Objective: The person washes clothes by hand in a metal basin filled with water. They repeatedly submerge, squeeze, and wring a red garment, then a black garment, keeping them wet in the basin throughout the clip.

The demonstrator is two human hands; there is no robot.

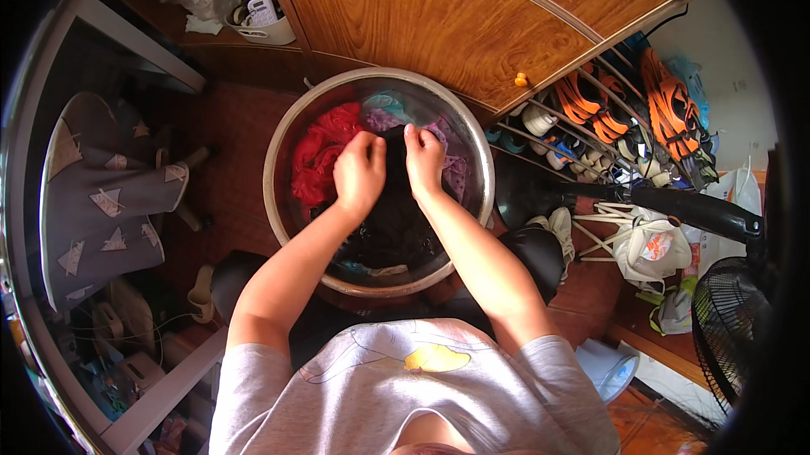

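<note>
A large round metal basin [273,183] stands before me with wet clothes in it. My left hand [359,171] and my right hand [424,161] are above its middle, a little apart, each closed on a black cloth [395,214] that hangs down between them into the basin. Red fabric [319,148] is bunched at the basin's left, beside my left hand. A purple patterned cloth [454,170] lies at the right, near my right hand, and a light teal cloth [383,102] at the far side. The parts of the black cloth inside my fingers are hidden.
Wooden cabinet doors [405,18] rise just beyond the basin. A shoe rack [569,116] with several shoes stands at the right, near a black fan [728,328] and a light blue bucket [604,369]. At the left is a grey patterned cloth cover [114,202].
</note>
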